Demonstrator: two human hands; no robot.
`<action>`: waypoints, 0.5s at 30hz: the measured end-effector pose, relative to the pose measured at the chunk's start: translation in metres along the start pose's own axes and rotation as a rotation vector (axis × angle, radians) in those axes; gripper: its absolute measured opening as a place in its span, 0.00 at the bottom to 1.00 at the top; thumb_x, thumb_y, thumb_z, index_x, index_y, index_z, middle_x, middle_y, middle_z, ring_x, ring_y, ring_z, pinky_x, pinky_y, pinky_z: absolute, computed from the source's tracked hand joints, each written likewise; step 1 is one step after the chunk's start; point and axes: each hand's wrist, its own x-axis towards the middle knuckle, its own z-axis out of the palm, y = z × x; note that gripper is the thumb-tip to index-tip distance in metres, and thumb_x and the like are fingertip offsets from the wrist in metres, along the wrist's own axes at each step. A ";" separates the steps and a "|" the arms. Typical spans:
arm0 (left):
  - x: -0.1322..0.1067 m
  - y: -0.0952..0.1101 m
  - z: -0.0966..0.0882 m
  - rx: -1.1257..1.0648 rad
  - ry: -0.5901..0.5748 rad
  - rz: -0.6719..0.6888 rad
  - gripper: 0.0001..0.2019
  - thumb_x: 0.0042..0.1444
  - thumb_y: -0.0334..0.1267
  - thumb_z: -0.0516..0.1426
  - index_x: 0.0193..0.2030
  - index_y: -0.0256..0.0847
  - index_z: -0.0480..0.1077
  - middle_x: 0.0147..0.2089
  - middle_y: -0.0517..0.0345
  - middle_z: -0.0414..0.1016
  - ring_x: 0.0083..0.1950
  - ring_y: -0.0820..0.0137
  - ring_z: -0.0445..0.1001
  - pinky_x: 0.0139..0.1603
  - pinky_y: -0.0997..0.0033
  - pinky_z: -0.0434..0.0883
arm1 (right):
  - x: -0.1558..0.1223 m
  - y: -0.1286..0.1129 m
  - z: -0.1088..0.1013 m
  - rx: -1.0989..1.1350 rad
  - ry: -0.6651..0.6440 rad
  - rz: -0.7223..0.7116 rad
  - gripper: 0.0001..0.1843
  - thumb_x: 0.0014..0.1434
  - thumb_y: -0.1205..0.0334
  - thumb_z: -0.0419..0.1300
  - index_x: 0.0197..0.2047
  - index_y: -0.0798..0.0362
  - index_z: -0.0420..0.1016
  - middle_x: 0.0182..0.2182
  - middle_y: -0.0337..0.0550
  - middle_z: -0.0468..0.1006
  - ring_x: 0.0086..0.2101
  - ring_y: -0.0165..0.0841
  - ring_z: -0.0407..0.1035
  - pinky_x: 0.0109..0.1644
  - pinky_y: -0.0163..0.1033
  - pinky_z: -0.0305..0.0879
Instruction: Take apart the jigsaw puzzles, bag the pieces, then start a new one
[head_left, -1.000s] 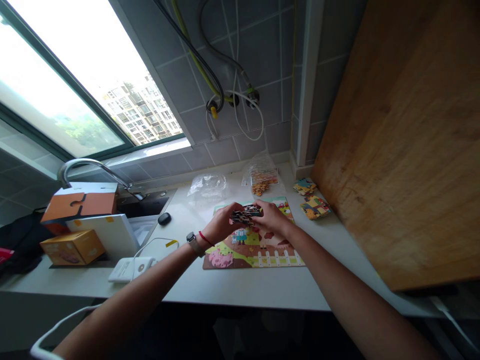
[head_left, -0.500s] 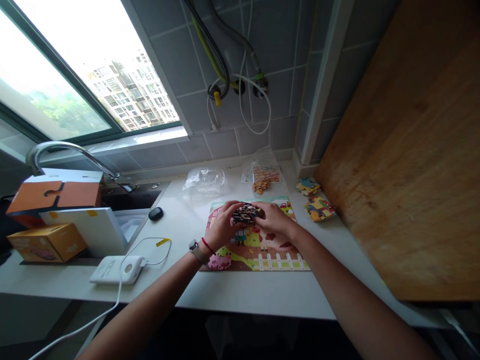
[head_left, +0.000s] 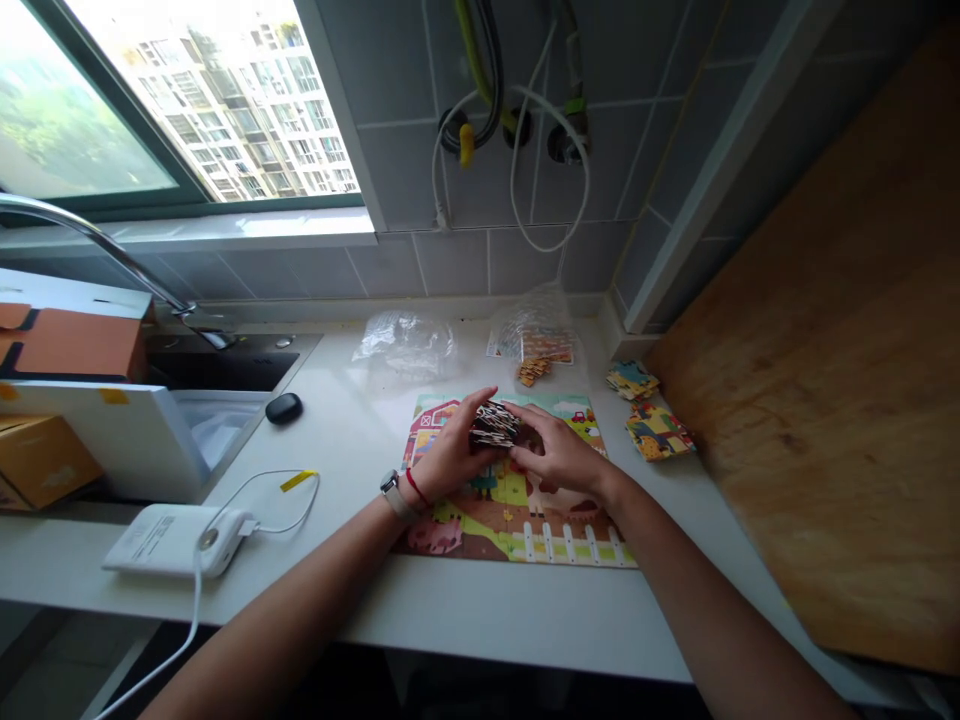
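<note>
A thick stack of dark-edged puzzle pieces [head_left: 495,424] is held between my two hands, edges facing up. My left hand [head_left: 453,450] wraps the stack from the left, thumb below and fingers along the far side. From the right, my right hand [head_left: 561,452] grips the same stack with bent fingers and thumb. Both hands are over a farm-picture jigsaw puzzle [head_left: 480,532] lying flat on the counter, with a white fence and pink animals on it. The hands and stack hide part of its middle.
Two small piles of puzzle pieces [head_left: 660,432] lie at the right by a wooden board [head_left: 817,400]. Behind the puzzle are a clear bag with orange pieces [head_left: 534,372] and a crumpled plastic bag [head_left: 405,345]. To the left are a black mouse [head_left: 283,408], a white power bank [head_left: 169,540] and boxes [head_left: 75,345].
The view has moved closer and shifted. My hands still hold the stack, which has tilted a little; the left fingers have lifted and straightened along its far side.
</note>
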 end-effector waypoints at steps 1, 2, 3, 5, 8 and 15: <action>-0.001 -0.003 -0.001 -0.033 0.009 -0.016 0.43 0.58 0.31 0.65 0.76 0.48 0.50 0.75 0.43 0.60 0.75 0.51 0.62 0.75 0.44 0.62 | 0.000 -0.001 0.000 -0.003 -0.006 0.003 0.38 0.57 0.61 0.68 0.70 0.49 0.69 0.60 0.50 0.76 0.54 0.45 0.75 0.62 0.50 0.71; -0.001 -0.004 -0.001 -0.058 0.011 -0.021 0.44 0.57 0.30 0.65 0.77 0.48 0.50 0.75 0.43 0.60 0.75 0.50 0.62 0.75 0.44 0.62 | 0.000 -0.002 0.001 -0.014 -0.005 0.004 0.39 0.56 0.58 0.70 0.70 0.48 0.69 0.60 0.50 0.76 0.55 0.46 0.75 0.62 0.50 0.71; -0.002 -0.005 -0.002 -0.072 0.006 -0.014 0.44 0.57 0.29 0.64 0.77 0.48 0.49 0.75 0.44 0.59 0.75 0.50 0.61 0.75 0.44 0.62 | 0.001 -0.003 0.003 -0.031 0.005 0.006 0.39 0.56 0.55 0.72 0.69 0.48 0.69 0.60 0.50 0.76 0.56 0.46 0.74 0.62 0.50 0.70; -0.003 -0.004 -0.002 -0.065 -0.012 0.027 0.44 0.56 0.25 0.61 0.77 0.49 0.49 0.76 0.45 0.58 0.76 0.51 0.59 0.77 0.43 0.60 | 0.002 -0.004 0.006 -0.080 0.033 0.015 0.37 0.56 0.53 0.73 0.66 0.48 0.71 0.59 0.51 0.76 0.56 0.47 0.73 0.62 0.50 0.70; -0.007 0.005 -0.003 -0.043 -0.041 0.088 0.45 0.55 0.19 0.55 0.77 0.51 0.49 0.79 0.47 0.51 0.79 0.52 0.53 0.78 0.42 0.58 | 0.002 -0.006 0.011 -0.132 0.067 0.040 0.32 0.57 0.53 0.72 0.63 0.47 0.72 0.55 0.50 0.78 0.54 0.47 0.75 0.59 0.50 0.71; -0.010 0.012 -0.003 -0.133 0.058 0.096 0.40 0.59 0.22 0.54 0.76 0.50 0.51 0.81 0.48 0.47 0.81 0.53 0.50 0.79 0.43 0.57 | 0.001 -0.013 0.011 -0.082 0.069 0.036 0.28 0.58 0.55 0.70 0.60 0.48 0.73 0.54 0.49 0.80 0.54 0.46 0.75 0.60 0.49 0.71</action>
